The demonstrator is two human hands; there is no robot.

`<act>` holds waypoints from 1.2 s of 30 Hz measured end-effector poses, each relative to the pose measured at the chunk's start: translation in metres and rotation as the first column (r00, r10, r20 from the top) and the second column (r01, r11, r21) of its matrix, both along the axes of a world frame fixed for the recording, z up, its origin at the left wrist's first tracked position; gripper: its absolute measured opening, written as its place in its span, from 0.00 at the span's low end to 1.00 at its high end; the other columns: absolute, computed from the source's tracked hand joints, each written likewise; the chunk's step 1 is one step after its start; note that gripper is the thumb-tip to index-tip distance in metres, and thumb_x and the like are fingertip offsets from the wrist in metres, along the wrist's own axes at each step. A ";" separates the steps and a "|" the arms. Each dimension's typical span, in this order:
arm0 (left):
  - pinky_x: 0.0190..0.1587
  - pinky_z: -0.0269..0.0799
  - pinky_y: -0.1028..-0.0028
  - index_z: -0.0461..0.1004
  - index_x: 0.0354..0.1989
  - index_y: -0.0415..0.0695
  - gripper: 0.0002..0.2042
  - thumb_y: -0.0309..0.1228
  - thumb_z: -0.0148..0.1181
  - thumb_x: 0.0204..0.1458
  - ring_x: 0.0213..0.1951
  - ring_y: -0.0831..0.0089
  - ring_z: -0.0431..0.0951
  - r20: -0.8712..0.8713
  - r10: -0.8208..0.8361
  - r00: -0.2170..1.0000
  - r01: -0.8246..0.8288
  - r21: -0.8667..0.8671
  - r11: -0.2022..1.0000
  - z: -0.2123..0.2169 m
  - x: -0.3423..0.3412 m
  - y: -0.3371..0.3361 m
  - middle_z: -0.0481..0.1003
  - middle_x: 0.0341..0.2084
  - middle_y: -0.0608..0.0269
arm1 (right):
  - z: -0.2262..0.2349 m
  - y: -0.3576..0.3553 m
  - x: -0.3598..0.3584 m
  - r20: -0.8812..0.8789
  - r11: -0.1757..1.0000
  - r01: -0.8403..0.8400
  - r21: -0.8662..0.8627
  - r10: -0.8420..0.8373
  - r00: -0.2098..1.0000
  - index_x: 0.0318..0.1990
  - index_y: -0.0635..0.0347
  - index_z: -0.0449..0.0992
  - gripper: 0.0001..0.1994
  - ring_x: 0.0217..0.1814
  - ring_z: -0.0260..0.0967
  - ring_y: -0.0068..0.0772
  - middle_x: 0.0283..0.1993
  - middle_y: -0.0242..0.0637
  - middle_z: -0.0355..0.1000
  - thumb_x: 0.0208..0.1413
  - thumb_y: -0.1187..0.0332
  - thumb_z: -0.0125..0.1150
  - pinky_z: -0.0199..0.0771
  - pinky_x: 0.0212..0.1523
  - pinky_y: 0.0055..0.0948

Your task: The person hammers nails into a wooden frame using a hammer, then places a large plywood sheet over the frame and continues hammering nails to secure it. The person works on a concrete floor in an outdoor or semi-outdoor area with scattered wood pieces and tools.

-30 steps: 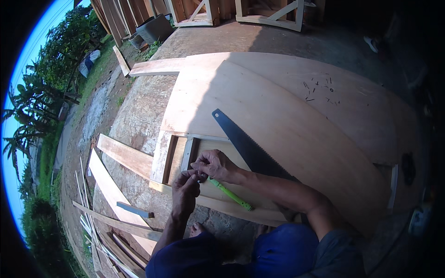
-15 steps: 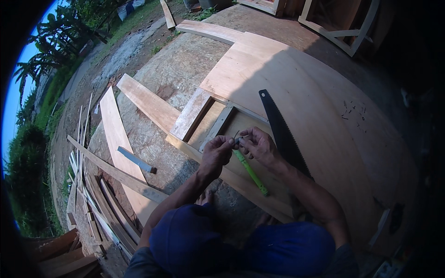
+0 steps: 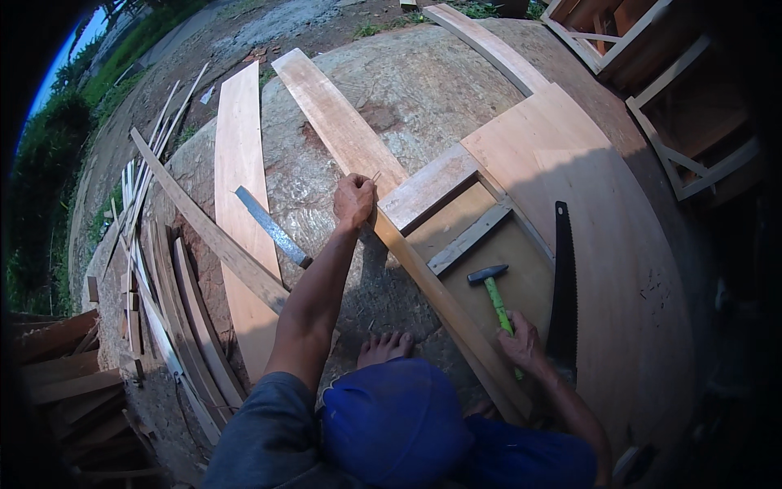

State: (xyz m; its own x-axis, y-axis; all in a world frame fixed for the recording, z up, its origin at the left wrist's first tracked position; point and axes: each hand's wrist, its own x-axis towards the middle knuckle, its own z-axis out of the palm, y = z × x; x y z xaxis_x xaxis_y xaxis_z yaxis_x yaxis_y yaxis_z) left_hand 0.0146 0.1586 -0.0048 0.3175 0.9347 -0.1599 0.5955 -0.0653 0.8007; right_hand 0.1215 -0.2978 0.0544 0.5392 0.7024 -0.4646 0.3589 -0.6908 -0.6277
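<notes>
My left hand (image 3: 354,200) is closed at the outer corner of a wooden frame (image 3: 432,285), where a long board (image 3: 338,114) meets it. A thin nail (image 3: 376,175) sticks up from its fingertips; the rest is hidden. My right hand (image 3: 524,342) grips the green handle of a hammer (image 3: 489,275), whose dark metal head is over the panel inside the frame. A short crosspiece (image 3: 470,239) spans the frame. To the right of the hammer a black handsaw blade (image 3: 563,285) lies on a plywood sheet (image 3: 619,244).
Left of the frame, a grey metal-looking strip (image 3: 273,226) lies across a wide pale board (image 3: 240,155). Several narrow wood strips (image 3: 175,310) are piled at the far left. Small dark nails (image 3: 654,292) are scattered on the plywood. Wooden cabinet frames (image 3: 692,122) stand at the upper right.
My hands have parted. The left has moved to the frame's corner; the right has taken up the hammer that lay under the hands. The view has swung left.
</notes>
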 end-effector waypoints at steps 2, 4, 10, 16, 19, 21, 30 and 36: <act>0.47 0.77 0.61 0.85 0.37 0.47 0.12 0.39 0.62 0.52 0.41 0.57 0.85 -0.027 -0.019 0.999 0.019 -0.009 1.000 0.002 0.006 -0.003 0.84 0.34 0.55 | 0.013 0.001 -0.001 0.097 0.993 -0.019 0.117 0.008 0.995 0.60 0.64 0.65 0.22 0.39 0.76 0.51 0.35 0.52 0.73 0.60 0.67 0.60 0.75 0.41 0.45; 0.48 0.77 0.60 0.85 0.38 0.49 0.11 0.39 0.63 0.52 0.42 0.56 0.84 -0.030 -0.010 0.999 0.009 -0.013 1.000 -0.001 0.009 0.000 0.84 0.36 0.55 | 0.040 0.012 0.004 0.172 0.977 -0.052 0.206 0.016 0.985 0.58 0.64 0.66 0.19 0.34 0.74 0.48 0.32 0.50 0.71 0.61 0.69 0.59 0.73 0.37 0.44; 0.44 0.78 0.61 0.83 0.36 0.45 0.10 0.37 0.66 0.51 0.37 0.58 0.84 0.002 0.001 1.000 -0.001 0.022 1.000 -0.007 0.012 0.024 0.83 0.31 0.55 | 0.107 0.133 0.039 0.223 0.947 -0.217 0.235 0.165 0.961 0.62 0.58 0.68 0.17 0.32 0.75 0.51 0.33 0.52 0.73 0.69 0.70 0.52 0.72 0.34 0.46; 0.36 0.78 0.66 0.79 0.29 0.42 0.06 0.29 0.69 0.46 0.31 0.65 0.83 0.113 -0.094 0.989 0.113 -0.174 0.978 -0.011 0.017 0.056 0.82 0.27 0.56 | 0.057 0.229 0.044 0.332 0.844 -0.344 0.412 0.212 0.919 0.71 0.58 0.62 0.23 0.41 0.78 0.57 0.40 0.55 0.75 0.70 0.68 0.49 0.77 0.40 0.49; 0.33 0.77 0.68 0.78 0.26 0.41 0.07 0.27 0.71 0.44 0.28 0.69 0.82 0.171 -0.102 0.980 0.144 -0.248 0.958 -0.016 0.016 0.066 0.81 0.24 0.58 | 0.024 0.259 0.048 0.449 0.805 -0.473 0.358 0.296 0.843 0.73 0.57 0.60 0.25 0.42 0.78 0.56 0.38 0.54 0.75 0.69 0.69 0.48 0.78 0.41 0.50; 0.32 0.77 0.69 0.77 0.25 0.41 0.07 0.27 0.72 0.43 0.27 0.71 0.81 0.172 -0.100 0.980 0.141 -0.249 0.958 -0.019 0.011 0.073 0.81 0.23 0.59 | 0.019 0.279 0.046 0.507 0.831 -0.520 0.198 0.367 0.780 0.74 0.55 0.59 0.27 0.39 0.78 0.55 0.35 0.52 0.74 0.68 0.70 0.48 0.80 0.40 0.50; 0.30 0.75 0.71 0.75 0.22 0.43 0.10 0.26 0.74 0.43 0.25 0.74 0.78 0.192 -0.099 0.976 0.147 -0.260 0.954 -0.018 0.007 0.074 0.79 0.21 0.63 | -0.017 0.328 0.040 0.669 0.775 -0.564 0.287 0.259 0.697 0.75 0.54 0.59 0.31 0.29 0.76 0.49 0.28 0.47 0.73 0.63 0.72 0.55 0.80 0.32 0.46; 0.28 0.75 0.72 0.74 0.27 0.41 0.08 0.21 0.71 0.50 0.25 0.73 0.78 0.211 -0.104 0.972 0.164 -0.287 0.944 -0.011 0.011 0.070 0.79 0.23 0.60 | -0.020 0.329 0.040 0.687 0.806 -0.566 0.176 0.311 0.657 0.75 0.53 0.59 0.32 0.27 0.77 0.49 0.25 0.45 0.74 0.62 0.71 0.55 0.80 0.30 0.46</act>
